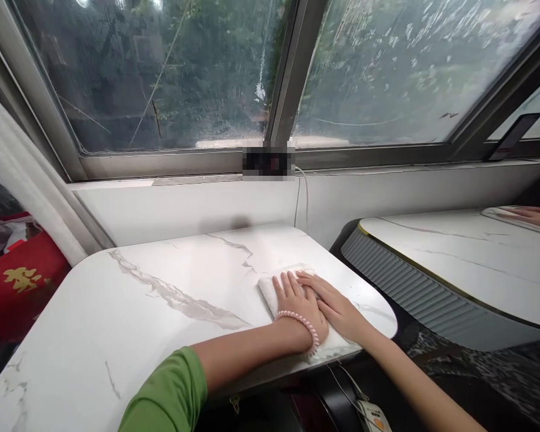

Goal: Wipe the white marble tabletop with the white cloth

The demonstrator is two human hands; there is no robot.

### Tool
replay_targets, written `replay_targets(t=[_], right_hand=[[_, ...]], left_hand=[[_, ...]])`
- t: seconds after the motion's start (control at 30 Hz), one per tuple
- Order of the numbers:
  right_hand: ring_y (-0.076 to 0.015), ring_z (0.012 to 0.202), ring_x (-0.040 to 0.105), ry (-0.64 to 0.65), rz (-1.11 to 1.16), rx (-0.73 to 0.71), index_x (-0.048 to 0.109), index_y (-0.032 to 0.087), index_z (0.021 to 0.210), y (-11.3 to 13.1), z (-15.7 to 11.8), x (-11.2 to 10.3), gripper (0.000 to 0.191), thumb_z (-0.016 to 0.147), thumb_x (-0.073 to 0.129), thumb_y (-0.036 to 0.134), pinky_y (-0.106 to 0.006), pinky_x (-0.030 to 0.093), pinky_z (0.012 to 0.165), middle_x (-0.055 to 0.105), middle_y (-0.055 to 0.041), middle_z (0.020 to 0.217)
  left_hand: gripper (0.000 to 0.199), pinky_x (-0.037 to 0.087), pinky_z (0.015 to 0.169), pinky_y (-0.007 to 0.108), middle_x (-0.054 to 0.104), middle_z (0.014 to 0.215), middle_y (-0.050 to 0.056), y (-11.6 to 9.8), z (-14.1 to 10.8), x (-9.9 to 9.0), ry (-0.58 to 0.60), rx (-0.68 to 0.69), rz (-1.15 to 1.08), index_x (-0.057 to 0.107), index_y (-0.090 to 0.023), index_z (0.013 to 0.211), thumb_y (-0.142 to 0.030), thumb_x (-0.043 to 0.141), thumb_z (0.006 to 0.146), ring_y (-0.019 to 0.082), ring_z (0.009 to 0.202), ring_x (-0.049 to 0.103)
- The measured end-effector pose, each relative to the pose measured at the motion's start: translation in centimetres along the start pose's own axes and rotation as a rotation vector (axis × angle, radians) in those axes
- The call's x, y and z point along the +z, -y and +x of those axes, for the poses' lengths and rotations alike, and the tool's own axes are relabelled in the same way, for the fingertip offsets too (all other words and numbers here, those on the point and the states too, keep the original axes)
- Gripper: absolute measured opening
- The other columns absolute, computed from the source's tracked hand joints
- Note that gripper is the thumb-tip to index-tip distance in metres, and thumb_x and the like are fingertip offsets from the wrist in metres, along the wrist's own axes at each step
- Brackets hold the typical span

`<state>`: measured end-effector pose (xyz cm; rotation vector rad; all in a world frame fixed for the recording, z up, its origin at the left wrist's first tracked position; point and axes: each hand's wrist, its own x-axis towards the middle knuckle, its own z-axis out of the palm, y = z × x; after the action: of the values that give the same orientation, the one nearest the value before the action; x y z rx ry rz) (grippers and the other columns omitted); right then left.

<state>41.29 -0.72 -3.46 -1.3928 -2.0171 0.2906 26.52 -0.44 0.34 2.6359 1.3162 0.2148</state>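
A folded white cloth (267,289) lies on the white marble-patterned table (171,270), near its right end. My left hand (299,309), with a pink coiled band at the wrist, presses flat on the cloth, fingers stretched out and pointing away from me. Reaching in from the right, my right hand (335,303) also lies flat, its fingers extended over the cloth and partly against the left hand's edge. Much of the cloth is hidden under both hands.
A second marble-patterned table (454,252) with a ribbed side stands at right. Behind are a windowsill (198,178) and windows. A red bag (27,285) and a curtain (22,162) are at left. Beneath the front edge hang cables and a power strip (372,415).
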Motion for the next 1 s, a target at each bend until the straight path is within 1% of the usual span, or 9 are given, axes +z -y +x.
replay_targets(t=[0.27, 0.5, 0.57, 0.7, 0.73, 0.8, 0.87, 0.93, 1.0], right_hand=[[-0.0274, 0.126, 0.049, -0.062, -0.009, 0.067, 0.058, 0.029, 0.121, -1.7, -0.1, -1.3, 0.041, 0.085, 0.040, 0.032, -0.052, 0.037, 0.109, 0.056, -0.0093, 0.133], [-0.0264, 0.124, 0.050, -0.086, -0.019, 0.042, 0.058, 0.024, 0.115, -3.0, 2.9, -0.9, 0.036, 0.086, 0.038, 0.028, -0.050, 0.039, 0.106, 0.058, -0.0081, 0.129], [-0.0270, 0.116, 0.055, -0.051, -0.057, 0.031, 0.060, 0.023, 0.109, -3.2, 4.3, -1.4, 0.034, 0.083, 0.039, 0.026, -0.048, 0.043, 0.100, 0.063, -0.0085, 0.120], [-0.0242, 0.087, 0.064, 0.192, -0.243, 0.119, 0.065, 0.022, 0.085, -1.9, 9.5, -3.4, 0.023, 0.074, 0.045, 0.018, -0.037, 0.051, 0.077, 0.070, -0.0060, 0.089], [-0.0242, 0.088, 0.064, 0.199, -0.301, 0.144, 0.065, 0.022, 0.088, -1.0, 11.4, -3.9, 0.024, 0.076, 0.044, 0.018, -0.036, 0.050, 0.077, 0.071, -0.0060, 0.093], [-0.0256, 0.097, 0.062, 0.119, -0.383, 0.167, 0.061, 0.023, 0.111, 1.0, 15.7, -4.5, 0.035, 0.082, 0.042, 0.021, -0.037, 0.049, 0.079, 0.068, -0.0068, 0.108], [-0.0271, 0.094, 0.063, 0.065, -0.413, 0.219, 0.043, 0.022, 0.136, 3.0, 20.4, -4.9, 0.051, 0.085, 0.039, 0.022, -0.039, 0.048, 0.079, 0.068, -0.0089, 0.106], [-0.0310, 0.093, 0.063, -0.001, -0.481, 0.320, 0.027, 0.018, 0.147, 4.5, 25.0, -5.1, 0.061, 0.087, 0.038, 0.024, -0.042, 0.048, 0.077, 0.068, -0.0136, 0.105], [-0.0337, 0.097, 0.062, -0.091, -0.529, 0.378, 0.023, 0.015, 0.148, 5.3, 28.8, -5.2, 0.061, 0.089, 0.034, 0.026, -0.044, 0.047, 0.079, 0.066, -0.0183, 0.109]], left_hand=[[0.066, 0.007, 0.113, 0.062, 0.024, 0.152, 0.023, -0.8, 2.3, 0.6, 0.009, 0.100, 0.014, 0.030, -0.002, 0.145, -0.034, 0.034, 0.088, 0.041, 0.141, 0.014], [0.062, 0.006, 0.113, 0.061, 0.028, 0.152, 0.019, 0.7, 5.3, 1.0, -0.052, 0.062, 0.016, 0.032, -0.004, 0.144, -0.034, 0.030, 0.090, 0.038, 0.141, 0.017], [0.062, 0.005, 0.114, 0.060, 0.028, 0.152, 0.018, 1.1, 6.1, 1.0, -0.047, 0.043, 0.014, 0.033, -0.005, 0.144, -0.035, 0.030, 0.090, 0.037, 0.141, 0.017], [0.064, 0.004, 0.114, 0.059, 0.027, 0.152, 0.019, 1.6, 6.7, 0.8, -0.043, 0.034, 0.001, 0.031, -0.004, 0.144, -0.037, 0.029, 0.090, 0.037, 0.142, 0.015], [0.064, 0.004, 0.113, 0.060, 0.026, 0.152, 0.019, 1.7, 6.7, 0.7, -0.041, 0.039, -0.001, 0.032, -0.004, 0.144, -0.037, 0.029, 0.090, 0.038, 0.142, 0.015], [0.061, 0.005, 0.113, 0.060, 0.026, 0.152, 0.020, 1.9, 6.7, 0.6, -0.036, 0.053, -0.009, 0.035, -0.004, 0.141, -0.036, 0.031, 0.089, 0.038, 0.141, 0.015], [0.059, 0.007, 0.113, 0.060, 0.027, 0.152, 0.020, 2.1, 6.8, 0.6, -0.040, 0.060, -0.026, 0.038, -0.005, 0.139, -0.035, 0.032, 0.089, 0.038, 0.141, 0.017], [0.057, 0.008, 0.114, 0.058, 0.028, 0.152, 0.020, 2.3, 7.0, 0.6, -0.055, 0.056, -0.041, 0.038, -0.006, 0.139, -0.034, 0.033, 0.089, 0.037, 0.141, 0.018], [0.056, 0.009, 0.114, 0.056, 0.029, 0.151, 0.019, 2.7, 7.3, 0.6, -0.074, 0.045, -0.051, 0.039, -0.007, 0.139, -0.033, 0.033, 0.090, 0.036, 0.141, 0.020]])
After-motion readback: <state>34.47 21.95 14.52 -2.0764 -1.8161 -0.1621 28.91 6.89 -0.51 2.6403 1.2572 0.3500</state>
